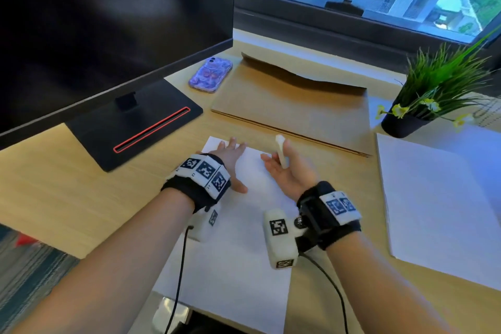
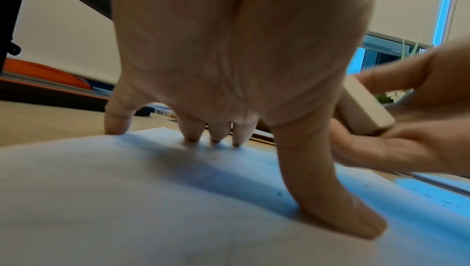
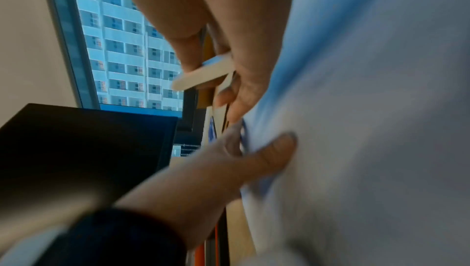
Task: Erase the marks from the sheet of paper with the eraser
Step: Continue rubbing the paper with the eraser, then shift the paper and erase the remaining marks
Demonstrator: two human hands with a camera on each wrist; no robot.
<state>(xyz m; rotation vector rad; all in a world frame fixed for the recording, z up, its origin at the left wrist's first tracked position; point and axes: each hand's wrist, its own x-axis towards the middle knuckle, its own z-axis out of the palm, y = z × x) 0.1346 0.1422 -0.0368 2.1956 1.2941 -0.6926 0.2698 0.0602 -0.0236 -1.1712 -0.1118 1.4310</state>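
A white sheet of paper [image 1: 238, 238] lies on the wooden desk in front of me. My left hand [image 1: 230, 154] presses flat on its far left corner, fingers spread; its fingertips [image 2: 190, 135] and thumb touch the sheet [image 2: 127, 190]. My right hand [image 1: 284, 168] hovers palm-up over the sheet's far right part and pinches a white eraser [image 1: 281, 150] between thumb and fingers. The eraser [image 2: 361, 107] sits clear of the paper. In the right wrist view the eraser [image 3: 203, 73] shows between the fingers. Faint small marks [image 2: 432, 198] show on the sheet's right side.
A black monitor [image 1: 108, 22] on its stand [image 1: 141, 127] fills the left. A phone [image 1: 210, 74] and a brown cardboard envelope [image 1: 292, 106] lie beyond the sheet. A potted plant [image 1: 423, 100] and more white sheets [image 1: 439, 203] are at right.
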